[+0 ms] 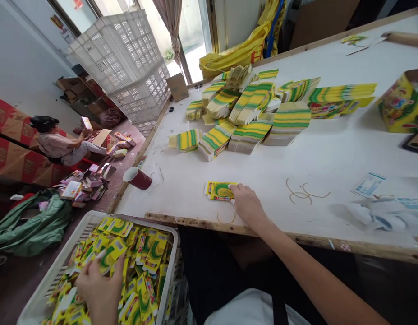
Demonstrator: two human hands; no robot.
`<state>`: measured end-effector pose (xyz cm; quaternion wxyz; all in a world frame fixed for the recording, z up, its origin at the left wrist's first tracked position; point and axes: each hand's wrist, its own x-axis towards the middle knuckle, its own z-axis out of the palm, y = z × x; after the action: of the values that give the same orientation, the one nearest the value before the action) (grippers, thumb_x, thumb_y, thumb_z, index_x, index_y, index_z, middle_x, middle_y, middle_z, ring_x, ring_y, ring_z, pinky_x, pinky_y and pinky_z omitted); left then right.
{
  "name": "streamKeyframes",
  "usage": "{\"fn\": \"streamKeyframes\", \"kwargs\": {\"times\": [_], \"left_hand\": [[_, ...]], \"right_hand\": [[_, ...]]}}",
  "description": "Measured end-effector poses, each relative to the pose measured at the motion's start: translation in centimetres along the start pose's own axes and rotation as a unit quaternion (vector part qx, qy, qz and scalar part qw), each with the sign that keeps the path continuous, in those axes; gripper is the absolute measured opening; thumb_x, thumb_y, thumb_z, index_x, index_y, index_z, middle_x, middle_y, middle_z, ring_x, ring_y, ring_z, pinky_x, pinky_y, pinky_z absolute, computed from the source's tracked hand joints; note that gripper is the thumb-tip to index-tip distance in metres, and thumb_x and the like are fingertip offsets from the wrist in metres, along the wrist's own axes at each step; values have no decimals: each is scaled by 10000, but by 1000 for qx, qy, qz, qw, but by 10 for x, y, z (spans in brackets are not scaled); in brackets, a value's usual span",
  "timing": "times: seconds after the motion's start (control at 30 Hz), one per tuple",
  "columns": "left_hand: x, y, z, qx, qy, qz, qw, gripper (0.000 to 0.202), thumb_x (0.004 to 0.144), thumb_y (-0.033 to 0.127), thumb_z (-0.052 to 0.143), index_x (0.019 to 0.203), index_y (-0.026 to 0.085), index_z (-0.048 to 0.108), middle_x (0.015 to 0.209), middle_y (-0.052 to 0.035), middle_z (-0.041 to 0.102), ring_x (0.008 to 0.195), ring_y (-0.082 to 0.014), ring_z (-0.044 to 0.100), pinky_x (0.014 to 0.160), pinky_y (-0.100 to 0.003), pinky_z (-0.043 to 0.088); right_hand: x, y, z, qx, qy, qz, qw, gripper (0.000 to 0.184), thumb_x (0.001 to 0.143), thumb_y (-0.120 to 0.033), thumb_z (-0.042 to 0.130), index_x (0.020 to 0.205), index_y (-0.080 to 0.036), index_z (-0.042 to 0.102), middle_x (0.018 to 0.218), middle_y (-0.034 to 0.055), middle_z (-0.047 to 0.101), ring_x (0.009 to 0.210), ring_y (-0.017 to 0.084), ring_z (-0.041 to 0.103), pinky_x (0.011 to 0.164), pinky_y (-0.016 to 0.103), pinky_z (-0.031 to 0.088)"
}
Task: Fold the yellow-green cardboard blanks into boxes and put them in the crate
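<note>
My right hand [248, 204] rests at the table's near side, fingers and thumb closed on the right end of a small yellow carton [219, 191] with a green swirl. That carton lies flat on the white table top. Down at the left, my left hand [101, 283] reaches over a white plastic basket [174, 253] heaped with similar cartons. Between its thumb and fingers is one yellow carton [113, 253], tilted on top of the heap. My palm hides part of the cartons below.
Stacks of flattened yellow-green cartons [252, 101] cover the table's far middle. A dark red cup [137, 178] lies tilted at the left edge. Rubber bands [300, 195] and crumpled wrappers [386, 214] lie right. Beyond the table, a person [62, 142] sits beside white crates [127, 58].
</note>
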<state>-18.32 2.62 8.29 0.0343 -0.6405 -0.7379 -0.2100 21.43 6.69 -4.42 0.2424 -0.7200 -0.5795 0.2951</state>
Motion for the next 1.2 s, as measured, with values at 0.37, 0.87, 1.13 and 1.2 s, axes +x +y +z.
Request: {"fn": "streamKeyframes", "kwargs": {"times": [0.37,0.87,1.13,1.2], "left_hand": [[-51,191,110,-637,-152,-62,753,660,705,599,731,1241,246,578,1287,-118,581,1196,-279,548,957,-384,503],[-40,231,97,-697,-85,-231,674,737,443,848,675,835,225,665,764,8,619,706,-140,594,682,-233,537],[-33,179,76,-565,-234,-78,787,500,710,584,736,1023,194,722,971,-97,748,936,-261,687,893,-377,530],[-21,166,64,-569,-285,-4,771,853,616,807,623,1225,210,639,1156,-138,701,1085,-328,641,924,-433,524]], "right_hand": [[-42,-30,-5,287,5,-61,956,566,735,-76,570,1235,-216,343,920,2,546,770,129,583,702,261,510],[-72,-58,-7,485,-94,-72,867,150,763,-258,629,879,-185,568,758,-13,560,679,122,491,622,249,425],[-60,-14,-39,281,76,-256,922,260,871,-71,425,870,-207,647,775,22,659,710,134,589,612,234,464],[-63,-14,-46,192,102,-313,925,295,907,-68,420,902,-225,670,835,22,700,789,151,596,702,278,470]]}}
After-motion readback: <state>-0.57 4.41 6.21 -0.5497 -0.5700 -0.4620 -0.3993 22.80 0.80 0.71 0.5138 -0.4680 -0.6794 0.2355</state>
